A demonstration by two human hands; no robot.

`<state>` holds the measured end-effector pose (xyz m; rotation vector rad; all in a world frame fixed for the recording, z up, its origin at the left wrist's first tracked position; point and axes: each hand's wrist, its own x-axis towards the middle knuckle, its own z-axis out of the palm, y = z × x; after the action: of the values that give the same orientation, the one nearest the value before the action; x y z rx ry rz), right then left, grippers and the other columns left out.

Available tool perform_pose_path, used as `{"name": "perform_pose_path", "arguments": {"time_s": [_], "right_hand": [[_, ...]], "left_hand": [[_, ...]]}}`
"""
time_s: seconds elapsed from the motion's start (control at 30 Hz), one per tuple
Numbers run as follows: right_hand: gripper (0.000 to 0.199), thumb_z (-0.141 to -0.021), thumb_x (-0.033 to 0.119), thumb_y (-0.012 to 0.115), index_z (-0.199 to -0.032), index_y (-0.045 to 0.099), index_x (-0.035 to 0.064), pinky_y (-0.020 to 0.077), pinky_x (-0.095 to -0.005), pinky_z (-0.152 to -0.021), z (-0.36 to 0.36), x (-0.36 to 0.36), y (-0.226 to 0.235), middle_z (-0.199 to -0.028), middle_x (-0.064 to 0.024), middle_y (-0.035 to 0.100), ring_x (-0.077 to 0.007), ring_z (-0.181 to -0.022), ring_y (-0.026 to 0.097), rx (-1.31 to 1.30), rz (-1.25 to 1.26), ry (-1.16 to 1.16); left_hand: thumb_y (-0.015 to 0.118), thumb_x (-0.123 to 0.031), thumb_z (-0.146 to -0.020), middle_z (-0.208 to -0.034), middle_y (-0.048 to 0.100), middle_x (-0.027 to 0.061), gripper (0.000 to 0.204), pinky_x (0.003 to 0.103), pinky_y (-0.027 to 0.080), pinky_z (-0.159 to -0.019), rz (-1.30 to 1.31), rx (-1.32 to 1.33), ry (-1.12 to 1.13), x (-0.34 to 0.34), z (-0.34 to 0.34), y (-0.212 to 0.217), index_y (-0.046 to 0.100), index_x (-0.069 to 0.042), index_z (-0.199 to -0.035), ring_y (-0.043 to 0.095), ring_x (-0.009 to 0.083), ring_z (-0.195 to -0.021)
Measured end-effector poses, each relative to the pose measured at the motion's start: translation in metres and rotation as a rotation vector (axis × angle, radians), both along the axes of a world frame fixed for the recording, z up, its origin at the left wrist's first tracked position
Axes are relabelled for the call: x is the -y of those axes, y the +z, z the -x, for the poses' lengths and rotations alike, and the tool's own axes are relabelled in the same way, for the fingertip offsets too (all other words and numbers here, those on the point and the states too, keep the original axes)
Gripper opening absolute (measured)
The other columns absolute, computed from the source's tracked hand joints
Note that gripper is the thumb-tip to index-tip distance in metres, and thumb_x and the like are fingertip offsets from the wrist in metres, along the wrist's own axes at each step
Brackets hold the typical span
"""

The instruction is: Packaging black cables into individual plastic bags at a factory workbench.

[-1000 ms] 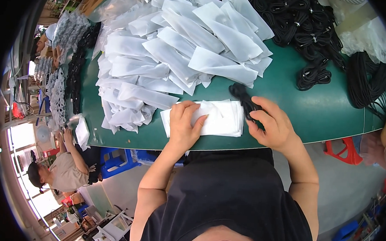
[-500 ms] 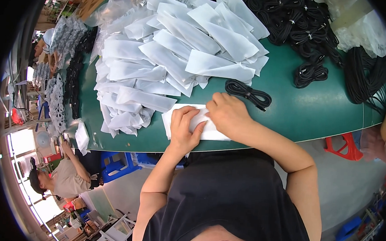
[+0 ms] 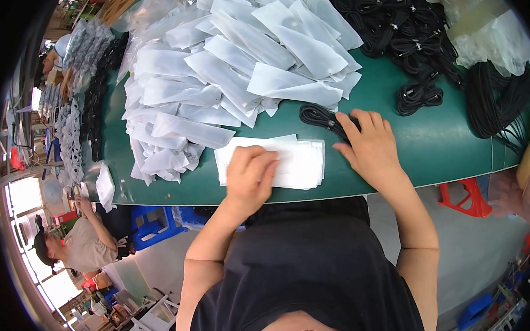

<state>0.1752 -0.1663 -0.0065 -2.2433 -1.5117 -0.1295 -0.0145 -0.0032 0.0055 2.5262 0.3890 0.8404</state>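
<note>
My left hand (image 3: 249, 175) rests on a stack of flat white bags (image 3: 304, 167) near the table's front edge. Its fingers are curled, thumb against index, closed on the top bag, whose far corner sticks out past the stack. To the right, my right hand (image 3: 372, 148) lies over the right end of a coiled black cable (image 3: 319, 116), thumb on the near side and fingers on the far side. The hand hides that end of the coil, which lies on the table just beyond the stack.
A big heap of filled white bags (image 3: 222, 73) covers the green table's (image 3: 434, 144) left and middle. Coiled black cables (image 3: 418, 47) are piled at far right, beside a loose bundle of black cables (image 3: 499, 100) and clear plastic (image 3: 493, 39). Other people sit at left and right.
My right hand has left the white bags and moved right onto the coiled cable. My left hand stays on the stack, and the top bag's far corner now sticks out.
</note>
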Motion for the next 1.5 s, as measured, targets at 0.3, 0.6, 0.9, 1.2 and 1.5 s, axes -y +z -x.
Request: {"name": "perform_pose_path", "arguments": {"time_s": [0.3, 0.6, 0.9, 1.2, 1.5], "right_hand": [[0.041, -0.073, 0.005, 0.073, -0.112, 0.060, 0.0036, 0.0489, -0.0355, -0.064, 0.002, 0.027, 0.011, -0.101, -0.0119, 0.055, -0.0281, -0.079, 0.057, -0.326, -0.307, 0.139], [0.042, -0.063, 0.002, 0.067, -0.105, 0.064, 0.0028, 0.0514, -0.0317, -0.062, 0.016, 0.026, 0.024, -0.096, -0.0100, 0.054, -0.0250, -0.082, 0.056, -0.027, -0.383, 0.379], [0.039, -0.065, 0.006, 0.066, -0.103, 0.064, 0.0014, 0.0532, -0.0317, -0.062, 0.022, 0.017, 0.040, -0.096, -0.0130, 0.056, -0.0256, -0.078, 0.057, 0.136, -0.382, 0.577], [0.048, -0.073, 0.023, 0.077, -0.112, 0.059, 0.0023, 0.0491, -0.0297, -0.053, 0.015, 0.001, 0.088, -0.094, -0.0123, 0.060, -0.0225, -0.067, 0.059, -0.128, -0.454, 0.582], [0.036, -0.071, -0.006, 0.061, -0.105, 0.062, 0.0042, 0.0486, -0.0358, -0.073, -0.084, -0.024, 0.061, -0.101, -0.0105, 0.059, -0.0285, -0.091, 0.058, 0.262, -0.400, -0.060]], "left_hand": [[0.071, 0.001, -0.073, -0.081, 0.058, 0.0073, 0.012, 0.030, 0.046, -0.061, 0.278, -0.078, -0.048, 0.006, -0.007, -0.026, 0.065, -0.003, -0.083, 0.056, 0.0201, -0.070], [0.071, 0.001, -0.078, -0.088, 0.060, 0.0040, 0.008, 0.021, 0.040, -0.060, 0.881, 0.121, -0.023, 0.000, -0.005, -0.015, 0.069, 0.000, -0.086, 0.053, 0.0091, -0.073], [0.070, 0.003, -0.079, -0.095, 0.057, 0.0066, 0.010, 0.021, 0.042, -0.067, 1.004, 0.190, -0.076, 0.007, -0.005, -0.003, 0.068, -0.001, -0.088, 0.053, 0.0108, -0.078], [0.069, 0.000, -0.080, -0.104, 0.055, 0.0090, 0.010, 0.029, 0.041, -0.080, 0.837, 0.133, -0.351, 0.013, -0.028, 0.042, 0.065, -0.004, -0.088, 0.048, 0.0182, -0.094], [0.055, -0.009, -0.093, -0.105, 0.054, 0.0069, 0.008, 0.019, 0.038, -0.065, 1.089, 0.165, -0.525, 0.007, -0.078, 0.086, 0.052, -0.002, -0.094, 0.043, 0.0049, -0.073]]}}
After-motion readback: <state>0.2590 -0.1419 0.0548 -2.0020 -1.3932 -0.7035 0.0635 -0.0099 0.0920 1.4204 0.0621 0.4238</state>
